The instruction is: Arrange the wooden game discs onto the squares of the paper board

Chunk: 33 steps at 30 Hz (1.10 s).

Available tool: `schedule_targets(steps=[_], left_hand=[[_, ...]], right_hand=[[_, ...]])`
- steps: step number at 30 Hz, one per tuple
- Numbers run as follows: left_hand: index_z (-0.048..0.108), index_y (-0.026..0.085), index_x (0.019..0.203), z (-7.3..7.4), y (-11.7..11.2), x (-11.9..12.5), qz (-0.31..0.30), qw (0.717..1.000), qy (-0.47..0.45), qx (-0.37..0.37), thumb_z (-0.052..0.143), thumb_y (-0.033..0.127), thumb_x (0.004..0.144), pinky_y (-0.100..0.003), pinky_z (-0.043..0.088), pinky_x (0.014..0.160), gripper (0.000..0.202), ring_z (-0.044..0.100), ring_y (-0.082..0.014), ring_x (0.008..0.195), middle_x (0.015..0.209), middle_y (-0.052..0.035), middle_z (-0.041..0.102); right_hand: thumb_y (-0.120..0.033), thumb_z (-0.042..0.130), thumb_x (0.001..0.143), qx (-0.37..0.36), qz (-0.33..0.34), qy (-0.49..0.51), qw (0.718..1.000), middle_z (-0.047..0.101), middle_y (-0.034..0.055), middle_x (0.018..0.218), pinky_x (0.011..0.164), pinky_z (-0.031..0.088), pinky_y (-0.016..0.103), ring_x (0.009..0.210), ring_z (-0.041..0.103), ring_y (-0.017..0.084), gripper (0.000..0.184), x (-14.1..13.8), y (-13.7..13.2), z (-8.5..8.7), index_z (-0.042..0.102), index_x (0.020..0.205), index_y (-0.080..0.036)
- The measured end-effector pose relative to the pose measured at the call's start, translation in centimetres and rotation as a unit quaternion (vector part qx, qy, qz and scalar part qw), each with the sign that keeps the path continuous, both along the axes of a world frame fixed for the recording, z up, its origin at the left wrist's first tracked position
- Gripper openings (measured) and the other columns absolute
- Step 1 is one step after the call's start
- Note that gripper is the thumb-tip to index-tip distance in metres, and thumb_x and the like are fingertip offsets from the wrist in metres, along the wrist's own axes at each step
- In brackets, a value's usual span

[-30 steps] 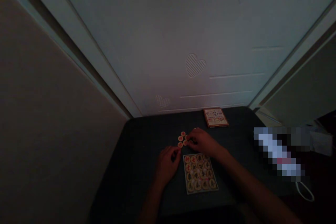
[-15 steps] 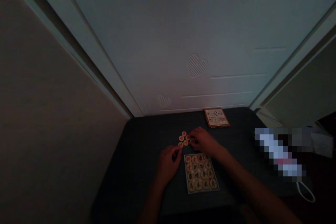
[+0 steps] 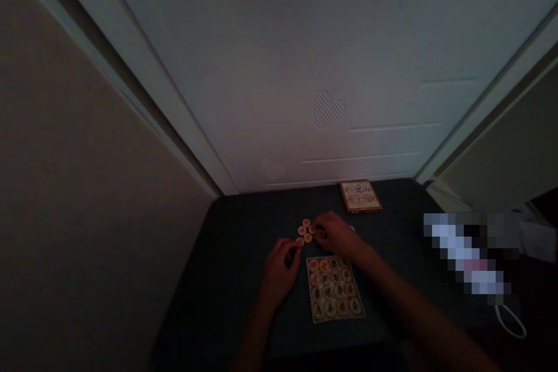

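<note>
Several round Chinese chess pieces (image 3: 302, 231) with red characters lie in a small cluster on the dark table. My left hand (image 3: 281, 264) has its thumb and index finger closed at the nearest piece (image 3: 299, 242) of the cluster. From the right, my right hand (image 3: 333, 232) pinches at the edge of another piece (image 3: 312, 229); its fingertips are partly hidden. A square tray (image 3: 335, 289) filled with rows of pieces, some red and most dark, lies between my forearms. One more piece (image 3: 352, 229) peeks out behind my right hand.
A flat box (image 3: 360, 196) with a printed lid sits at the table's back edge, by a white panel (image 3: 279, 70) with embossed hearts. A blurred pale object (image 3: 464, 256) with a white loop lies at the right side. The dark table (image 3: 244, 215) has rounded corners.
My left fingertips have shifted slightly up and in at the nearest piece. The lower middle piece has moved slightly left. A piece behind my right hand now shows.
</note>
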<state>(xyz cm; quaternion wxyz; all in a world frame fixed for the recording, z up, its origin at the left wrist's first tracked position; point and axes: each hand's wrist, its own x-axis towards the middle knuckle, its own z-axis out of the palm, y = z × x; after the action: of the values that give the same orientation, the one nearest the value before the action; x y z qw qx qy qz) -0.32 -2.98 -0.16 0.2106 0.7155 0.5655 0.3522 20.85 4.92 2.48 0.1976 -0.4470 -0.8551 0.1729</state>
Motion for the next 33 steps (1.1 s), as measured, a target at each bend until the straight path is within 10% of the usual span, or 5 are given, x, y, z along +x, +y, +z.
schedule_targets(steps=[15,33], left_hand=[[0.069,0.026,0.107,-0.8,0.2,-0.1,0.011,1.000,-0.011,0.018,0.054,0.021,0.094,-0.029,0.055,0.074,0.020,0.060,-0.0110,0.068,0.112,-0.0025,0.065],[0.069,0.026,0.106,-0.4,0.2,0.2,0.017,1.000,-0.001,0.015,0.055,0.025,0.095,-0.031,0.056,0.075,0.017,0.061,-0.0126,0.071,0.112,-0.0034,0.064]], right_hand=[[-0.017,0.068,0.089,0.007,-0.026,0.053,0.998,0.068,0.0036,0.090,0.078,0.048,0.029,0.090,0.061,0.020,0.008,0.4,-0.7,0.5,0.066,0.095,-0.022],[-0.017,0.066,0.090,-0.007,0.004,0.087,0.996,0.067,0.0050,0.103,0.089,0.050,0.036,0.099,0.061,0.022,0.016,5.3,-9.6,0.5,0.062,0.103,-0.024]])
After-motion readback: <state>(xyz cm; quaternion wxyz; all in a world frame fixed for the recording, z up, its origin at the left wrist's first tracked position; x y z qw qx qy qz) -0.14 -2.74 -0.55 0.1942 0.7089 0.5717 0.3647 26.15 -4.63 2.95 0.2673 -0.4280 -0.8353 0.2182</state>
